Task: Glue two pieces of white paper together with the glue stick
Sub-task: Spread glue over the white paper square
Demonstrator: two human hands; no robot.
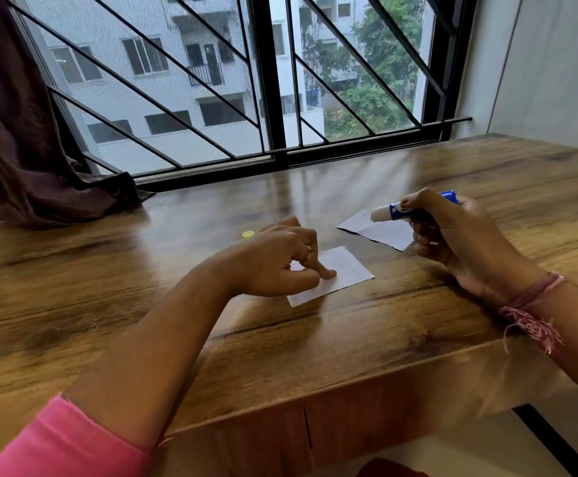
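Fingers (327,273) of our left hand (277,259) pressing the near white paper rectangle (339,275) onto the wooden table (418,173), our right hand (452,235) gripping the uncapped blue glue stick (415,210) above the far-right white paper piece (373,228), yellow cap (248,234) far left of our left hand.

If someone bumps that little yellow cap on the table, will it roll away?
Probably a little. The yellow cap looks small and round, likely light, so a nudge could slide or roll it. It seems to sit flat on the smooth wooden table, so it should stay put alone. The left hand partly hides it.
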